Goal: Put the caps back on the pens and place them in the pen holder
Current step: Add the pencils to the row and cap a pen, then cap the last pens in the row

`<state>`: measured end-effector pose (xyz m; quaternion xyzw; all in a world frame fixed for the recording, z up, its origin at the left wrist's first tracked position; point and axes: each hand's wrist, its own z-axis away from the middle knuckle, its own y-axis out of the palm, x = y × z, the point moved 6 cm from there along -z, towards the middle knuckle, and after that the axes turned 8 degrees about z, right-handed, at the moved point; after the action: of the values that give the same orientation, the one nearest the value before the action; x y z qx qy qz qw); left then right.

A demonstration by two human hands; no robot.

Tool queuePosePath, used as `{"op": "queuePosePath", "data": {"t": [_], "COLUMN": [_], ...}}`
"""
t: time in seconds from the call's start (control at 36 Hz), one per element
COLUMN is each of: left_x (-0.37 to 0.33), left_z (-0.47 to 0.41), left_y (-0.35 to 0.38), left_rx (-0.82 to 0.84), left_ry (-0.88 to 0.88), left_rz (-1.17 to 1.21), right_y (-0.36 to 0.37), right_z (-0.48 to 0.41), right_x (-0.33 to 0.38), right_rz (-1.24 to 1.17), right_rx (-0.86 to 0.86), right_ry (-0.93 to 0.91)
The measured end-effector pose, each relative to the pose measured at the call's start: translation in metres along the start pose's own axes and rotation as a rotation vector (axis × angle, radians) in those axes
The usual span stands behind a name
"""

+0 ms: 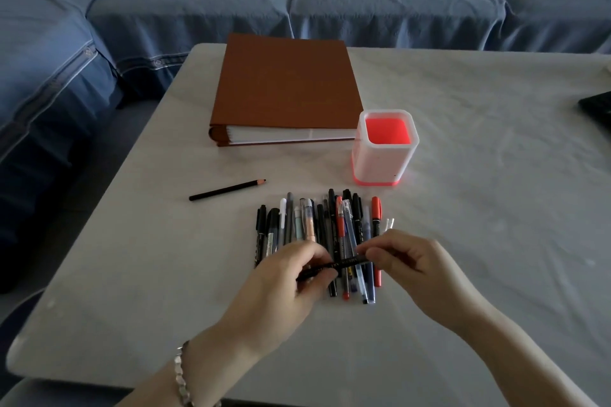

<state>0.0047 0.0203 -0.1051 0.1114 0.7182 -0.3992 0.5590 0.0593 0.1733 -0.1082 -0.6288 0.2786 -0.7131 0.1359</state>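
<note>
Beyond and left of your left hand (297, 274), one black pencil (228, 190) is lying alone on the worktop (496, 208). That hand is curling its fingers round one end of a single black pen (345, 264), and your right hand (406, 261) is pinching the other end. You are probably seating its cap, which next calls for a straight push home. Roughly fifteen overlapping pens (317, 228) are lying just beyond both hands. Beyond your right hand, one pen holder (383, 155) is standing with no pens showing in it.
</note>
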Motion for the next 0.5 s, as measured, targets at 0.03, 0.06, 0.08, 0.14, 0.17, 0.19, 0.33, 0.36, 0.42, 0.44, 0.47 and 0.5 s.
{"op": "queuePosePath", "data": {"t": [0.03, 0.06, 0.08, 0.14, 0.17, 0.19, 0.33, 0.36, 0.42, 0.44, 0.47, 0.5], "left_x": [0.0, 0.0, 0.001, 0.005, 0.007, 0.008, 0.013, 0.018, 0.034, 0.043, 0.053, 0.064], "left_z": [0.0, 0.001, 0.001, 0.002, 0.003, 0.002, -0.006, -0.009, -0.017, -0.021, -0.024, -0.027], "left_y": [0.001, 0.001, 0.002, 0.005, 0.007, 0.008, 0.007, 0.002, -0.016, -0.028, -0.04, -0.051], "left_rx": [-0.006, -0.013, -0.015, 0.002, 0.017, 0.034, 0.091, 0.063, -0.054, -0.132, -0.202, -0.258], "left_ry": [-0.004, -0.018, -0.043, -0.108, -0.136, -0.152, -0.092, -0.075, -0.067, -0.074, -0.093, -0.125], "left_rz": [0.001, 0.012, 0.032, 0.086, 0.114, 0.137, 0.023, -0.041, -0.179, -0.255, -0.329, -0.389], "right_y": [0.002, 0.003, 0.004, 0.006, 0.007, 0.01, 0.026, 0.024, 0.018, 0.014, 0.011, 0.008], "right_z": [0.0, 0.001, 0.001, 0.001, 0.001, 0.001, 0.0, -0.003, -0.01, -0.014, -0.019, -0.024], "right_x": [0.001, 0.001, 0.001, -0.001, -0.001, -0.003, -0.009, -0.013, -0.016, -0.015, -0.016, -0.017], "right_rz": [-0.005, -0.015, -0.027, -0.085, -0.125, -0.182, -0.608, -0.571, -0.449, -0.416, -0.403, -0.379], "right_rx": [-0.006, -0.013, -0.015, 0.002, 0.019, 0.036, 0.037, -0.014, -0.107, -0.14, -0.166, -0.191], "right_ry": [-0.002, 0.002, 0.009, 0.042, 0.065, 0.089, 0.249, 0.251, 0.235, 0.231, 0.226, 0.222]}}
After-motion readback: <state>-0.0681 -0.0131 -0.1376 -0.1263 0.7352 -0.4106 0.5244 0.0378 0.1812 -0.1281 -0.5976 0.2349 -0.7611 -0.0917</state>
